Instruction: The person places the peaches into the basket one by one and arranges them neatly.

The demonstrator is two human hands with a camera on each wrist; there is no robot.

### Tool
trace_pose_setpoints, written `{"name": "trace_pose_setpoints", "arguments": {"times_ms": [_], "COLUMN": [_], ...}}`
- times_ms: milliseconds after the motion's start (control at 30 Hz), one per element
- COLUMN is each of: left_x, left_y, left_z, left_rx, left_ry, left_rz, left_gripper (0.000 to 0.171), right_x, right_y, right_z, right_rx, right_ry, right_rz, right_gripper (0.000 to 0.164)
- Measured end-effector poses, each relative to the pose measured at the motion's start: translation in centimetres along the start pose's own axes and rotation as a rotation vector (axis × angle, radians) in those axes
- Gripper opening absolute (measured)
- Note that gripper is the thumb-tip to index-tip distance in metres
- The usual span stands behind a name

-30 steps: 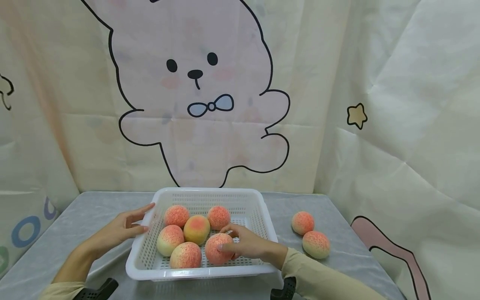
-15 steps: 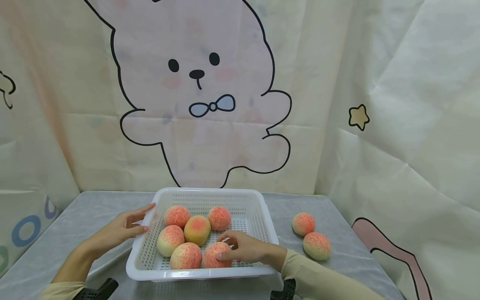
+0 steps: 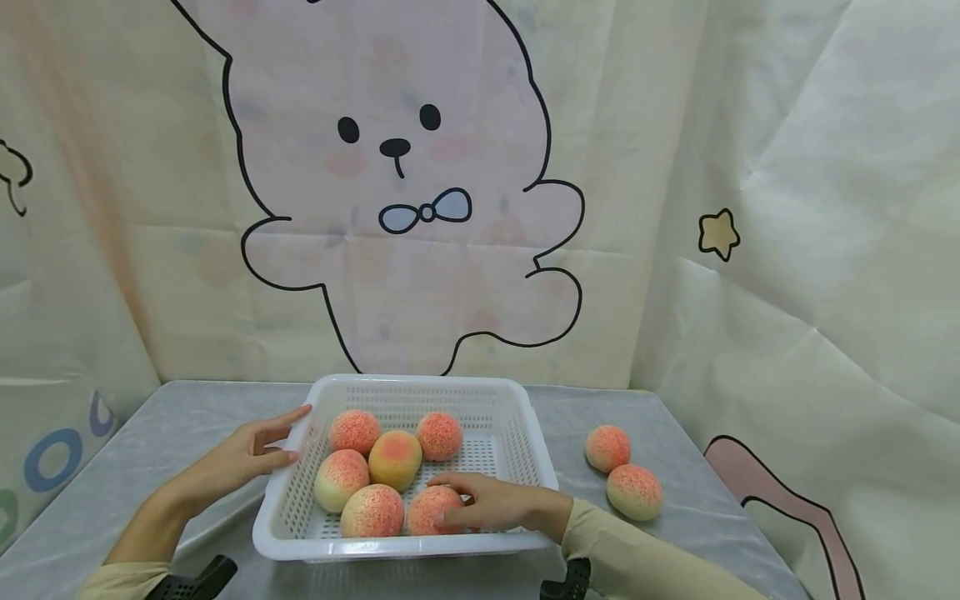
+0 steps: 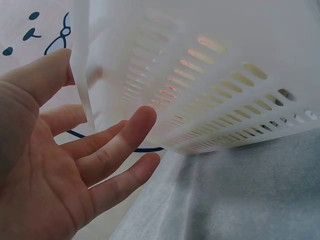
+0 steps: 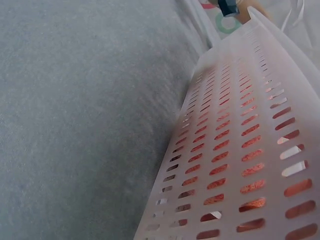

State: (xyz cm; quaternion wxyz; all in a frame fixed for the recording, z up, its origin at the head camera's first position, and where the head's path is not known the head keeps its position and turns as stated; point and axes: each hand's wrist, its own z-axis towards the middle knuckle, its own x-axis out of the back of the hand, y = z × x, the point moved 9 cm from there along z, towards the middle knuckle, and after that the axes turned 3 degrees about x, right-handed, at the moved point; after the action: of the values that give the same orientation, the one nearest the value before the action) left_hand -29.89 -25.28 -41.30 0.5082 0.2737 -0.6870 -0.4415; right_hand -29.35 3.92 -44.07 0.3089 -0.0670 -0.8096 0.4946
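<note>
A white slotted plastic basket [image 3: 420, 546] holds several round pink-and-yellow peaches and one smoother yellow-orange one [image 3: 395, 459]. My left hand [image 3: 238, 457] holds the basket's left rim; in the left wrist view, thumb and index finger pinch the rim [image 4: 82, 95] while the other fingers spread along the outer wall. Inside the basket at the front, my right hand [image 3: 498, 502] has its thumb and fingers round a speckled peach [image 3: 427, 510], beside another peach [image 3: 372, 511]. From the right wrist view, the basket's slotted wall [image 5: 220, 145] hides this hand.
Two more peaches, one pink [image 3: 607, 448] and one paler below [image 3: 634, 492], lie on the grey cloth-covered table [image 3: 705, 533] to the right of the basket. A printed cloth backdrop [image 3: 600, 167] hangs behind the table.
The peach in my right hand has gone down and slightly left, settling beside the front peach. My right fingers have shifted a little over it. The left hand stays at the rim.
</note>
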Motion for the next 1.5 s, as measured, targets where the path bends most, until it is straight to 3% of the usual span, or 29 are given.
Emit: {"name": "trace_pose_setpoints", "arguments": {"times_ms": [367,733,1167,1500], "left_x": [0.0,-0.4,0.2,0.1], "left_y": [-0.2,-0.4,-0.5,-0.5], "left_z": [0.1,0.2,-0.3,0.0], "left_rx": [0.018,0.013,-0.006,-0.003], "left_ry": [0.018,-0.006,0.001,-0.006], "left_rz": [0.008,-0.017,-0.005,-0.025], "left_gripper": [0.077,0.077,0.073,0.073], "right_x": [0.2,0.9,5.1,11.0], "right_y": [-0.1,-0.1,-2.4,-1.3], "right_z": [-0.3,-1.2,-4.2,-8.1], "right_rx": [-0.002,0.024,0.156,0.159], "right_ry": [0.023,0.077,0.139,0.318], "right_rz": [-0.065,-0.003,0.023,0.025], "right_gripper": [0.058,0.058,0.05,0.052]}}
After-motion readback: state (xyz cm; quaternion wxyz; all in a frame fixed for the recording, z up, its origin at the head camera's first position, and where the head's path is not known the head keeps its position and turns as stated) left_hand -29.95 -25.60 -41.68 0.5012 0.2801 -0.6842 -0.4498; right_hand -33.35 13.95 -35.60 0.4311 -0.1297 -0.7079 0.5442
